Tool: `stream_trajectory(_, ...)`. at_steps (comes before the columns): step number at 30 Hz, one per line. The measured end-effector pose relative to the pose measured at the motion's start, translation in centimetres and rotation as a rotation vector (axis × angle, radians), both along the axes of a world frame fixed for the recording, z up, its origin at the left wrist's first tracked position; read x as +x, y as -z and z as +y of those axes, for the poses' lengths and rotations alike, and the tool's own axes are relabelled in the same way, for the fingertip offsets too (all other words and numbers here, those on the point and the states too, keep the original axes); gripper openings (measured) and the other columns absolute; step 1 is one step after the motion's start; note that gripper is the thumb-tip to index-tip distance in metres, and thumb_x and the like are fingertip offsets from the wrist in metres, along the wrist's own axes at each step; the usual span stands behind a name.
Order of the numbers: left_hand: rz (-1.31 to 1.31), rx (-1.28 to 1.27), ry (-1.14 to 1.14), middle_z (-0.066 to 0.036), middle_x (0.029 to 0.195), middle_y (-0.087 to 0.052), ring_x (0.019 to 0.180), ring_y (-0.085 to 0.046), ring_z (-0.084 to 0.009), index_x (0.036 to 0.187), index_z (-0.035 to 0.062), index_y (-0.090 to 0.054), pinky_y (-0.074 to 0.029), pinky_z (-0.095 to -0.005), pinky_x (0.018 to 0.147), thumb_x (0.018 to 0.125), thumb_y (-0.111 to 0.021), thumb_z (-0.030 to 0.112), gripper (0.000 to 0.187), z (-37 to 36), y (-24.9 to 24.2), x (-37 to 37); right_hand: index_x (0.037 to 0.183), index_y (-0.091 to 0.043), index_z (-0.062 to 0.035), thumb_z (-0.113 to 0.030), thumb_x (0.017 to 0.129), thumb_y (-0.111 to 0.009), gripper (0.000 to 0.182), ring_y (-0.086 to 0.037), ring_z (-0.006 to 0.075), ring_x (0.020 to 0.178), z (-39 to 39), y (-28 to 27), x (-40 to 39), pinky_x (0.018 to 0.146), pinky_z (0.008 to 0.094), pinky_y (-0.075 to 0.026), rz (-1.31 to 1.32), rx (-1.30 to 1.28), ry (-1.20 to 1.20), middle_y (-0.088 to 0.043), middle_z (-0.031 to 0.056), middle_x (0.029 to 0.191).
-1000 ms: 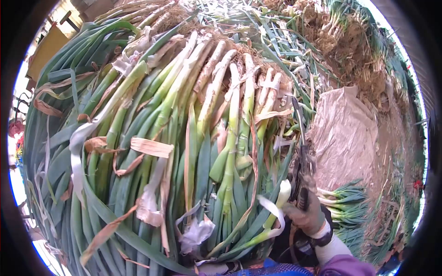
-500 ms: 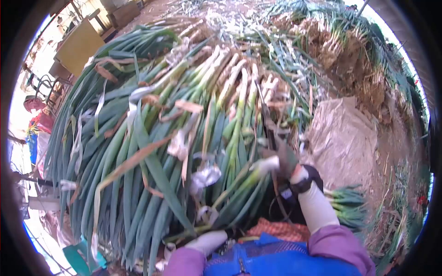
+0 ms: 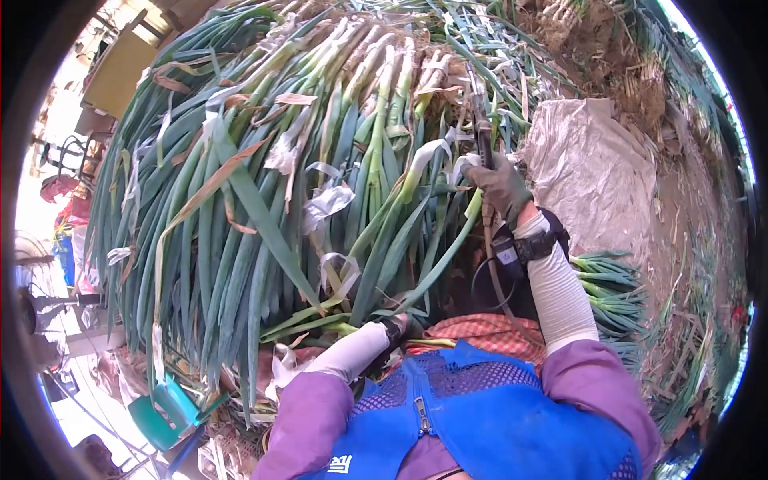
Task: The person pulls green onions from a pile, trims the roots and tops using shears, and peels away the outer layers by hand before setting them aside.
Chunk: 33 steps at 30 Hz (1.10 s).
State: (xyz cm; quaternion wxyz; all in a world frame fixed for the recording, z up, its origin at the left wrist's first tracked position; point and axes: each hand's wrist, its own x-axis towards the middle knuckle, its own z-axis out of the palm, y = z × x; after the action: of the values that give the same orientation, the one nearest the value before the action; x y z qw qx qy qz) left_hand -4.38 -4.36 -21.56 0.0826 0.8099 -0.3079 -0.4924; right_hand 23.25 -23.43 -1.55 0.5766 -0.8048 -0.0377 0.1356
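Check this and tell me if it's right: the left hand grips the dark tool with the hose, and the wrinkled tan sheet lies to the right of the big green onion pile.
Wrong hand: the head view shows the right hand, not the left, gripping the dark tool with the hose. The wrinkled tan sheet does lie right of the big green onion pile.

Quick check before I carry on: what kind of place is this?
Probably a produce-handling shed or yard: there is a large heap of long green onions, a smaller bunch lying to the right, and a slim tool with a hose in the right hand.
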Motion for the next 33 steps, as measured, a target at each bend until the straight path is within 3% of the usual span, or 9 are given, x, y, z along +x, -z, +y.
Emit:
stream_trajectory(4, 0.022, -0.02, -0.042, -0.006, 0.104, -0.065, 0.094, -0.063, -0.019, 0.106, 0.0138, -0.068, -0.05, -0.0367, 0.081, 0.094, -0.048, 0.032, 0.029, -0.2, -0.5, -0.2, 0.107, -0.062, -0.0002, -0.027, 0.083, -0.072, 0.037, -0.06, 0.0102, 0.082, 0.9, -1.0, -1.4, 0.073, 0.0257, -0.048, 0.098, 0.142, -0.012, -0.066, 0.0026, 0.093)
stream_trajectory(6, 0.051, -0.047, -0.06, -0.005, 0.103, -0.065, 0.093, -0.062, -0.0187, 0.106, 0.0137, -0.068, -0.05, -0.0364, 0.08, 0.094, -0.049, 0.032, 0.029, -0.5, -0.7, 0.0, 0.114, -0.057, -0.0001, -0.014, 0.09, -0.067, 0.029, -0.062, 0.0092, 0.086, 1.7, -0.6, -1.0, 0.078, 0.0222, -0.05, 0.123, 0.23, -0.024, -0.066, 0.0039, 0.098)
stream_trajectory(10, 0.095, -0.095, -0.102, -0.005, 0.101, -0.064, 0.091, -0.062, -0.018, 0.105, 0.0134, -0.067, -0.049, -0.0357, 0.078, 0.093, -0.05, 0.032, 0.027, -1.4, -1.3, 2.5, 0.117, -0.057, -0.0005, -0.012, 0.092, -0.065, 0.029, -0.064, 0.0108, 0.088, 1.7, 1.3, 1.9, 0.079, 0.0228, -0.051, 0.145, 0.349, -0.148, -0.067, 0.0047, 0.101)
stream_trajectory(12, 0.134, -0.126, -0.119, -0.004, 0.1, -0.064, 0.09, -0.061, -0.0177, 0.104, 0.0133, -0.067, -0.049, -0.0353, 0.078, 0.093, -0.051, 0.032, 0.027, -2.1, -1.6, 4.0, 0.113, -0.06, -0.001, -0.01, 0.094, -0.061, 0.021, -0.063, 0.01, 0.091, 2.9, -1.2, 3.4, 0.081, 0.022, -0.049, 0.366, 0.085, -0.033, -0.066, 0.0042, 0.102)
stream_trajectory(13, 0.153, -0.14, -0.129, -0.004, 0.099, -0.064, 0.089, -0.061, -0.0175, 0.104, 0.0133, -0.066, -0.049, -0.0351, 0.077, 0.093, -0.051, 0.032, 0.026, -2.5, -1.8, 4.7, 0.114, -0.06, -0.0004, -0.012, 0.092, -0.064, 0.025, -0.063, 0.0106, 0.092, 2.4, -0.4, 3.9, 0.082, 0.022, -0.049, 0.25, 0.158, -0.123, -0.066, 0.0046, 0.103)
stream_trajectory(16, 0.209, -0.184, -0.146, -0.004, 0.098, -0.063, 0.088, -0.06, -0.017, 0.103, 0.0131, -0.066, -0.049, -0.0346, 0.076, 0.093, -0.052, 0.032, 0.026, -3.1, -2.1, 6.8, 0.117, -0.058, 0.001, -0.015, 0.089, -0.068, 0.033, -0.063, 0.0131, 0.094, 1.5, 0.8, 5.2, 0.083, 0.0229, -0.049, 0.307, 0.341, -0.076, -0.066, 0.0063, 0.103)
stream_trajectory(25, 0.326, -0.354, -0.354, -0.003, 0.093, -0.062, 0.083, -0.059, -0.0155, 0.101, 0.0126, -0.065, -0.047, -0.033, 0.072, 0.092, -0.055, 0.032, 0.023, -1.9, -5.1, 9.4, 0.115, -0.061, 0.0023, -0.01, 0.085, -0.066, 0.033, -0.064, 0.022, 0.099, -2.6, -1.7, 3.2, 0.092, 0.0293, -0.048, 0.209, 0.038, 0.127, -0.067, 0.0115, 0.105)
stream_trajectory(32, 0.456, -0.524, -0.623, -0.002, 0.089, -0.06, 0.079, -0.057, -0.0143, 0.099, 0.0122, -0.064, -0.046, -0.0318, 0.069, 0.092, -0.058, 0.033, 0.022, -8.3, -3.2, 11.1, 0.113, -0.063, 0.0033, -0.006, 0.082, -0.065, 0.033, -0.065, 0.029, 0.103, -1.1, -5.3, -2.1, 0.099, 0.0343, -0.047, 0.043, -0.051, 0.139, -0.068, 0.0156, 0.107)
stream_trajectory(33, 0.493, -0.538, -0.649, -0.001, 0.088, -0.06, 0.079, -0.057, -0.0141, 0.098, 0.0121, -0.064, -0.046, -0.0316, 0.068, 0.092, -0.058, 0.033, 0.022, -8.2, -3.5, 10.9, 0.114, -0.062, 0.0032, -0.005, 0.087, -0.06, 0.029, -0.064, 0.0277, 0.106, -0.6, -5.7, -2.6, 0.099, 0.0345, -0.047, 0.021, -0.04, 0.073, -0.067, 0.0152, 0.111)
